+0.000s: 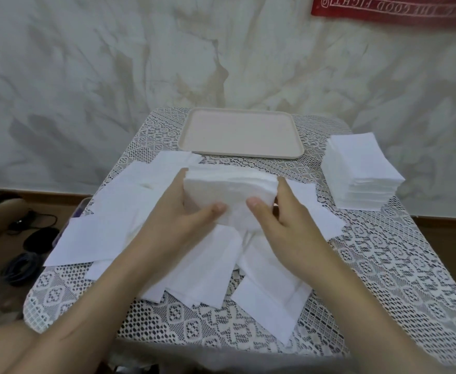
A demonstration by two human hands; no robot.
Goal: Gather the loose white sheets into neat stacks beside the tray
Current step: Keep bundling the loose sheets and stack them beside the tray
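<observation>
1. While the head view is the only one on offer, it shows the grip well: the left hand (179, 220) and the right hand (284, 215) clasp a thick bundle of white sheets (229, 188) between them at the centre of the frame. Both thumbs press on its near face and the fingers wrap round its left and right edges.
2. The bundle seems to stand on its lower edge over the scattered paper; whether it touches or is lifted just clear, I cannot tell.
3. Loose sheets (105, 233) lie overlapping across the centre and lower left of the desk (383, 265), a few jutting past its left edge.
4. A squared finished stack (361, 171) sits at the right of the frame, near the right side of the tray (244, 155), which lies at the upper centre of the desk.
5. Judging by the bulge in the bundle's near face, the paper is soft, thin and very light. It likely has no stiffness of its own and would crease or tear under a hard pinch.
6. Single sheets probably slide on one another, so the pile could fan out if the squeeze slackens.
7. The best hold looks to be on two opposite edges, with the whole thickness trapped between thumb and fingers.
8. Flat sheets are probably easiest to lift by a free corner.
</observation>
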